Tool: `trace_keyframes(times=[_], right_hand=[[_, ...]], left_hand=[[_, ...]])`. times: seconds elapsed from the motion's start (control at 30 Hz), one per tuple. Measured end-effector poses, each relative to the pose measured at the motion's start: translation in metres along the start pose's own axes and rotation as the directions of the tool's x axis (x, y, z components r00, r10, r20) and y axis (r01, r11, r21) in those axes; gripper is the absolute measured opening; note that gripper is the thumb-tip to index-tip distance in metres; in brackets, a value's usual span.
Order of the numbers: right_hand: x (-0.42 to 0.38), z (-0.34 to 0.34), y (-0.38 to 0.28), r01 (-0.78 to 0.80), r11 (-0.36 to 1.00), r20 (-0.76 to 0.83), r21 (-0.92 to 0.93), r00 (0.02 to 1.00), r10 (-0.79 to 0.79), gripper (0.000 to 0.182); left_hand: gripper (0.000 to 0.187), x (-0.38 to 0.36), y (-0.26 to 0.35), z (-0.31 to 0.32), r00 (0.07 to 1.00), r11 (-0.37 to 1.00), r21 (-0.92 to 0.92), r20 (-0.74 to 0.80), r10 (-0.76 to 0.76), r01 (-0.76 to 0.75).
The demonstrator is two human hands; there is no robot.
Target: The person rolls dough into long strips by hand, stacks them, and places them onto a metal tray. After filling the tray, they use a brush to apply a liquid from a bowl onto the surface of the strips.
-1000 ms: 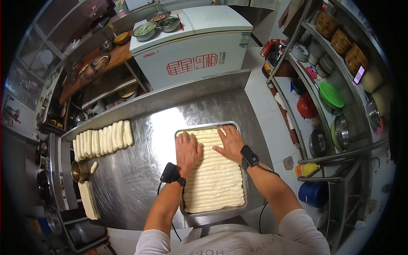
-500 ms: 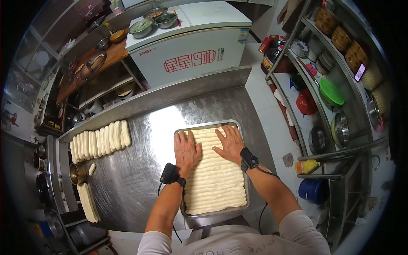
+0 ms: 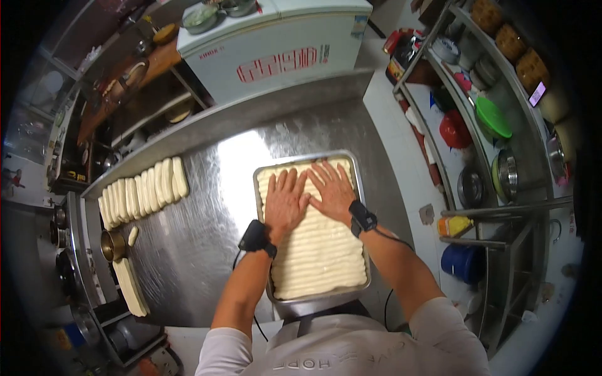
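Rows of pale dough strips (image 3: 320, 257) lie side by side across a rectangular metal tray (image 3: 369, 276). My left hand (image 3: 286, 203) rests flat on the upper part of the dough, left of centre, its fingers spread and pointing away from me. Beside it my right hand (image 3: 332, 194) also lies on the dough with spread fingers. The thumbs are close together, near the middle of the tray. Both hands hold nothing. Each wrist wears a black device with a cable.
The tray stands on a steel table (image 3: 200, 250). At its left are a row of dough pieces (image 3: 144, 191), a metal cup (image 3: 113, 245), a small dough piece (image 3: 133, 235) and a long dough slab (image 3: 130, 287). A raised edge, a white freezer (image 3: 276, 50) and shelves (image 3: 467, 138) surround it.
Both hands have moved closer together on the dough, the left hand to the right and the right hand slightly left. The camera view has shifted, so the freezer sits higher in the picture.
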State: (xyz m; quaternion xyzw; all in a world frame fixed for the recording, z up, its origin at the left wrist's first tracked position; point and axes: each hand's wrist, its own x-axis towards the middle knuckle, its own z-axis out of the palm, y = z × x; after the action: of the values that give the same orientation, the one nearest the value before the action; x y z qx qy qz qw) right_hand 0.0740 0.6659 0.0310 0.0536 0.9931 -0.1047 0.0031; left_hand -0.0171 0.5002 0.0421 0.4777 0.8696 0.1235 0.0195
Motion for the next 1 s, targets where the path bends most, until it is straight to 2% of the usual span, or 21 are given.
trace_keyframes(times=[0.07,0.13,0.2,0.23,0.27,0.33,0.4,0.47,0.53,0.6,0.73,0.8,0.87,0.93,1.0], right_hand=[[0.0,0.006,-0.001,-0.014,0.999,-0.04,-0.048,0.999,0.012,0.071],[0.0,0.005,0.0,0.012,1.0,-0.059,-0.027,0.998,-0.014,0.07],[-0.004,-0.007,-0.003,-0.052,0.999,-0.053,0.013,0.997,0.053,0.07],[-0.007,-0.008,-0.001,-0.098,0.994,-0.046,0.05,0.994,0.1,0.071],[-0.009,0.0,0.002,-0.073,0.997,-0.092,0.02,0.993,0.075,0.071],[-0.006,-0.001,0.0,-0.095,0.995,-0.068,-0.013,0.993,0.094,0.07],[-0.007,-0.003,0.0,-0.077,0.997,-0.096,-0.006,0.992,0.076,0.07],[-0.019,-0.002,-0.005,-0.061,0.998,-0.111,0.001,0.992,0.061,0.07],[-0.042,-0.006,-0.02,-0.017,0.999,-0.085,-0.05,0.996,0.013,0.07],[-0.06,0.007,-0.028,-0.013,1.0,-0.043,-0.007,0.999,0.012,0.072],[-0.069,0.003,-0.033,-0.017,0.999,-0.038,-0.033,0.999,0.016,0.072],[-0.074,-0.012,-0.034,0.005,1.0,0.063,0.026,0.998,-0.006,0.074],[-0.1,-0.023,-0.049,0.117,0.99,0.125,0.084,0.984,-0.127,0.08],[-0.127,-0.021,-0.07,0.178,0.954,0.139,0.243,0.967,-0.215,0.078],[-0.138,-0.014,-0.085,0.238,0.928,0.121,0.286,0.952,-0.282,0.078]], left_hand=[[0.059,0.003,-0.002,-0.004,0.995,0.999,0.005,0.09,-0.035,0.035],[0.059,0.003,-0.006,-0.002,0.994,0.999,-0.016,0.108,-0.026,0.028],[0.059,-0.005,-0.007,-0.003,0.997,0.991,0.116,0.029,-0.067,0.063],[0.061,-0.009,-0.012,0.006,0.997,0.993,0.085,-0.008,-0.079,0.08],[0.061,-0.014,-0.014,0.015,0.996,0.993,0.086,0.006,-0.086,0.085],[0.064,-0.008,-0.014,0.01,0.993,0.985,0.139,0.039,-0.113,0.107],[0.065,-0.007,-0.012,0.005,0.993,0.99,0.098,0.045,-0.107,0.103],[0.066,-0.014,-0.009,0.007,0.995,0.986,0.134,-0.029,-0.094,0.097],[0.066,-0.038,0.008,0.005,0.995,0.985,0.143,-0.004,-0.099,0.099],[0.068,-0.06,0.017,0.014,0.989,0.997,0.08,0.15,-0.019,0.007],[0.067,-0.056,0.016,0.007,0.995,0.999,0.051,0.102,0.001,-0.007],[0.066,-0.068,0.016,-0.007,0.992,1.0,0.016,0.126,-0.012,0.01],[0.067,-0.099,0.009,-0.022,0.965,0.978,-0.176,0.214,0.149,-0.112],[0.068,-0.13,0.004,-0.036,0.938,0.974,-0.16,0.28,0.202,-0.161],[0.074,-0.153,0.004,-0.047,0.869,0.958,-0.147,0.404,0.285,-0.246]])
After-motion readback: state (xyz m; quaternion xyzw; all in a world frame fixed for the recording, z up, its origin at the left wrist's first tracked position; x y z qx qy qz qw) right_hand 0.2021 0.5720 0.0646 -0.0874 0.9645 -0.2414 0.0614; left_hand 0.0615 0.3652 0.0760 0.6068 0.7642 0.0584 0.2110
